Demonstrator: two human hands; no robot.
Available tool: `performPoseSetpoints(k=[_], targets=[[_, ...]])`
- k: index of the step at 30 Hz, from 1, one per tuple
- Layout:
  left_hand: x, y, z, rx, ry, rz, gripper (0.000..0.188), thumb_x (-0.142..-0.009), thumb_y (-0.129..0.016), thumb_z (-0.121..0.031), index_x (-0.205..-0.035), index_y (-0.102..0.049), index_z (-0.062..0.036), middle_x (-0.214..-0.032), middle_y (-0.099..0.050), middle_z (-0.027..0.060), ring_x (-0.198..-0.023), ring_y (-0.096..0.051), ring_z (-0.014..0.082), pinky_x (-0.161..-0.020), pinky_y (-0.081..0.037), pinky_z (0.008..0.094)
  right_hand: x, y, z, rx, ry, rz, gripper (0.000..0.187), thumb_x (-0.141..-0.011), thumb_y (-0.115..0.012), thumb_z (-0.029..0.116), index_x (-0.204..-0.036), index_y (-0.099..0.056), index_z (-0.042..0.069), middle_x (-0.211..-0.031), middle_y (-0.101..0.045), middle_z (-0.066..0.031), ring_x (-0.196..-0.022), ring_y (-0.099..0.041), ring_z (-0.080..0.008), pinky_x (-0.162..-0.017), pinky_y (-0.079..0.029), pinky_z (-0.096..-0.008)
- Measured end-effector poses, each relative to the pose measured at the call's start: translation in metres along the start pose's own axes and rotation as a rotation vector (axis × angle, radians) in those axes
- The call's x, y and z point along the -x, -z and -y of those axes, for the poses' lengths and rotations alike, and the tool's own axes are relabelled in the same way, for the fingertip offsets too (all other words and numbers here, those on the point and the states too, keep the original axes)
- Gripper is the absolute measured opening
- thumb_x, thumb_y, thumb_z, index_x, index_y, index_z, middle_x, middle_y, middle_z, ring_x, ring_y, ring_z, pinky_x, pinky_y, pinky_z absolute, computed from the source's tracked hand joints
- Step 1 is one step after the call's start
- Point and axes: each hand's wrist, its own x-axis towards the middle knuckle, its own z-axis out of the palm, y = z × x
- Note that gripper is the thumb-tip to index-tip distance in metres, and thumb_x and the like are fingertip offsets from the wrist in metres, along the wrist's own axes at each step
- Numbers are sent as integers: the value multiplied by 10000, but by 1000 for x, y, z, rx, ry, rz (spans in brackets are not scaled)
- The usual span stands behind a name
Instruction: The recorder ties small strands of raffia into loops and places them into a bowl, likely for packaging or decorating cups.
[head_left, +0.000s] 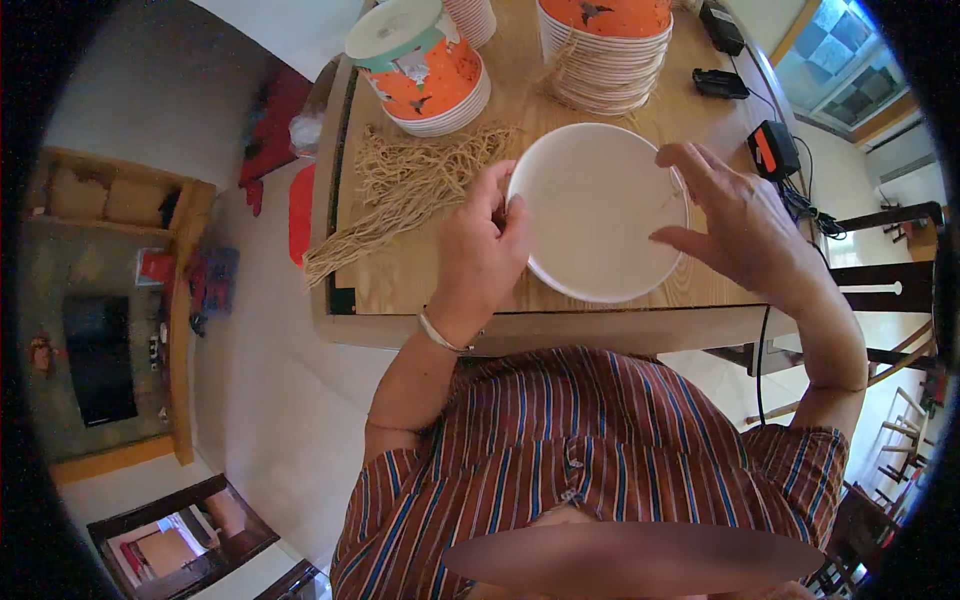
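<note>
A round white paper tub (600, 215) is tilted so that I look into its pale interior; its outside is hidden. My left hand (487, 235) grips its left rim, thumb in front and fingers behind. At the right rim, my right hand (725, 215) has its thumb and fingers spread apart, the fingertips by the rim and the thumb over the opening. A thin beige strand (676, 184) seems to lie by the right rim. Loose bundles of beige twine (425, 185) lie on the wooden table (400, 290) left of the tub.
Behind the twine stands a stack of orange-and-white tubs (425, 80). Another tall stack (605, 60), with strands hanging along its rims, stands at the back. Black adapters (773, 150) and cables line the table's right edge. A dark wooden chair (880, 280) stands to the right.
</note>
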Motion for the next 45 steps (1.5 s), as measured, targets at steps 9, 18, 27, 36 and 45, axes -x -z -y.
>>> performPoseSetpoints(k=[9,18,27,36,45], targets=[[-1,6,12,-66,-36,-53,305,-868,-578,-105,-1167,-571,-43,-684,-625,131,-559,-612,223,-546,-477,351,-24,-29,-10,-11,-30,-146,363,-833,-674,116,-1098,-428,84,-936,-622,-159,-805,-650,-363,-682,-507,-450],[-2,7,16,-58,-52,-88,297,-860,-591,-83,-1154,-582,-43,-620,-594,106,-496,-569,198,-513,-459,341,-29,-36,-28,-604,-340,-87,168,-943,-589,150,-838,-518,40,-629,-561,-42,-490,-555,-141,-428,-451,-273],[0,7,21,77,-47,-113,237,-871,-611,-93,-1100,-605,-31,-609,-587,81,-500,-552,144,-508,-451,312,-19,-57,-44,-1433,-568,41,138,-960,-565,170,-929,-564,35,-697,-582,-21,-547,-556,-96,-421,-477,-257],[1,17,35,128,-66,-176,133,-976,-540,-99,-1048,-621,-22,-796,-636,72,-673,-547,86,-603,-452,261,-33,-31,-53,-573,-293,-61,212,-922,-642,222,-874,-587,24,-690,-552,4,-644,-493,-77,-600,-434,-264],[9,24,19,93,26,-107,113,-871,-680,-113,-846,-642,-9,-691,-623,59,-591,-560,105,-560,-458,276,-31,-19,-33,-743,-478,203,173,-915,-635,187,-827,-588,45,-589,-574,-34,-415,-482,-77,-355,-360,-223]])
